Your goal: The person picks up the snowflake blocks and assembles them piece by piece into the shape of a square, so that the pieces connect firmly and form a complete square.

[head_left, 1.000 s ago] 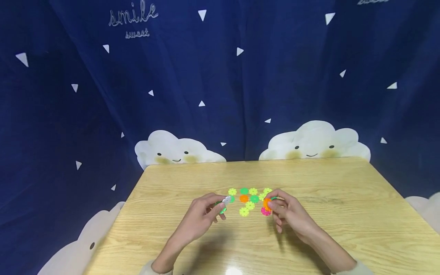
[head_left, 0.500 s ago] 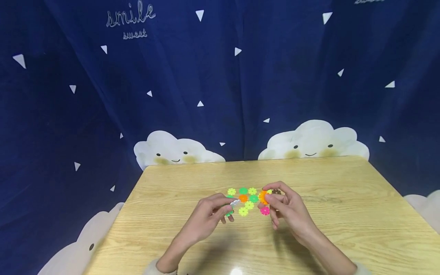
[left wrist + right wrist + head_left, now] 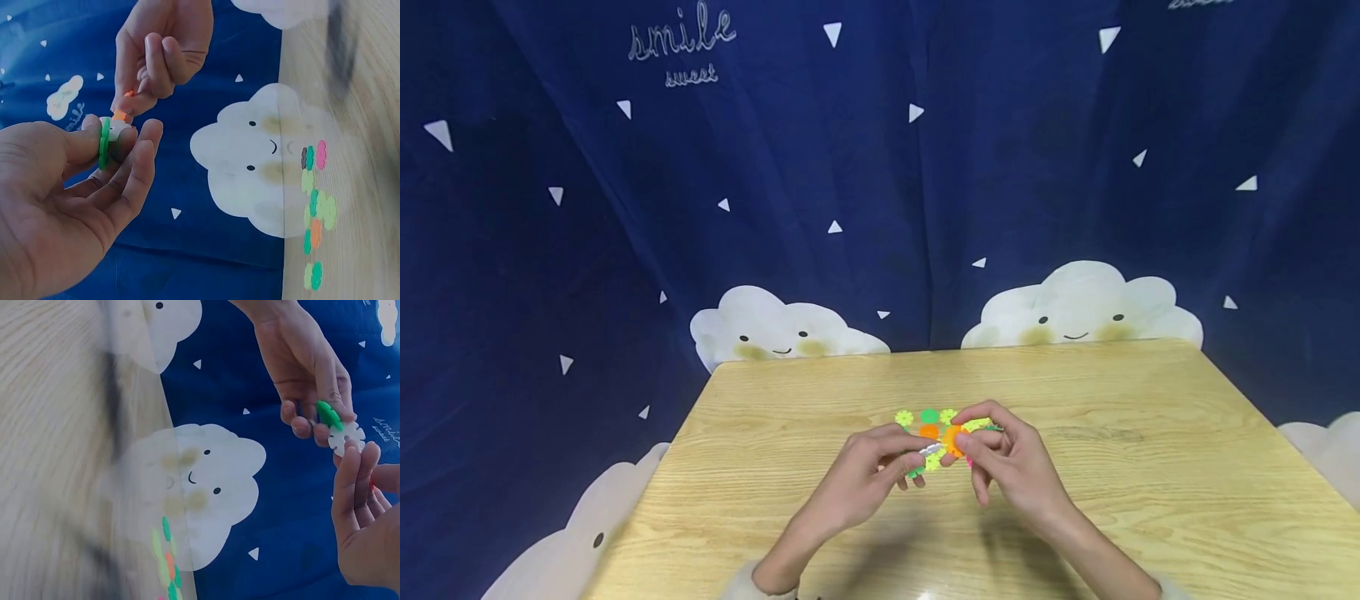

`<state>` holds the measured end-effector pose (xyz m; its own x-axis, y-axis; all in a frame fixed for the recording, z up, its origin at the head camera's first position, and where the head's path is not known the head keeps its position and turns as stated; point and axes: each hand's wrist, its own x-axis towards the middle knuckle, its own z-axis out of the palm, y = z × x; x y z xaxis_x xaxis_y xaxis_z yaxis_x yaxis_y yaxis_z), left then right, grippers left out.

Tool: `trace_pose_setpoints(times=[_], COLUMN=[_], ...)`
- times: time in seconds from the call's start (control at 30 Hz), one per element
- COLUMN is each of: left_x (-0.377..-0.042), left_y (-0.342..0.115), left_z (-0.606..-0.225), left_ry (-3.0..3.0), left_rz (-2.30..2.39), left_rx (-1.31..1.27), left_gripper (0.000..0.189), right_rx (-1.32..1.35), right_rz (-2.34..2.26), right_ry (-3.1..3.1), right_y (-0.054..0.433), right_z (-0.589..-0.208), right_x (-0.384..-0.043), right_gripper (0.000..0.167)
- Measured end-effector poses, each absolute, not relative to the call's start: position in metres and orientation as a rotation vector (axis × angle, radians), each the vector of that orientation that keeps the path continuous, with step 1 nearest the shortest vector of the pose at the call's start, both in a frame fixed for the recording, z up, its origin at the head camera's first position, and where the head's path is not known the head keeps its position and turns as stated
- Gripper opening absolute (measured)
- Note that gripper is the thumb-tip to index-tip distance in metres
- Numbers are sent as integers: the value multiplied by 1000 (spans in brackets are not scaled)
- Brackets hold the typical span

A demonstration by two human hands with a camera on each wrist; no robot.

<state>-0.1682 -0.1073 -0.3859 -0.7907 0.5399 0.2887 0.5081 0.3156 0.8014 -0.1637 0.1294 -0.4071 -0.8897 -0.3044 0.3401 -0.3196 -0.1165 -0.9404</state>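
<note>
My left hand (image 3: 868,473) pinches a white notched snowflake disc (image 3: 351,434) between thumb and fingers. A green notched disc (image 3: 104,142) sits crosswise against the white one; it appears slotted into it. Between the thumb and forefinger of my right hand (image 3: 1022,462) is an orange notched disc (image 3: 952,440). In the left wrist view the orange disc's edge meets the white disc; whether they interlock I cannot tell. Both hands are raised above the table, fingertips close together. In the right wrist view the orange disc is mostly hidden behind my right fingers.
Several loose notched discs lie flat on the wooden table (image 3: 775,404) beyond and below my hands, among them a yellow disc (image 3: 904,417), a green disc (image 3: 929,415) and a pink disc (image 3: 321,154). A dark blue curtain (image 3: 820,167) with cloud prints hangs behind the table.
My two hands have come together: the left has moved right with the white and green discs, the right has moved left with the orange disc. The white and orange discs now meet.
</note>
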Motion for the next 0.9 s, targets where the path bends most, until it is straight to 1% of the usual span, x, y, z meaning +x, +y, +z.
trace_pose_setpoints(times=[0.17,0.5,0.9], left_x=[-169,-168,-166], left_y=[-105,-102,-98], left_z=[-387,-389,-386], left_ry=[2530,2540,2563], left_rz=[1503,1497,1463], left_rx=[1043,1021,980], left_gripper=[27,28,24], right_rx=[730,744,723], right_rz=[2187,2171,2072], right_ry=[-2112,-2111,-2071], right_y=[128,126,120], right_z=[-409,-409,-411], right_x=[-163,-161,-154], right_gripper=[20,22,12])
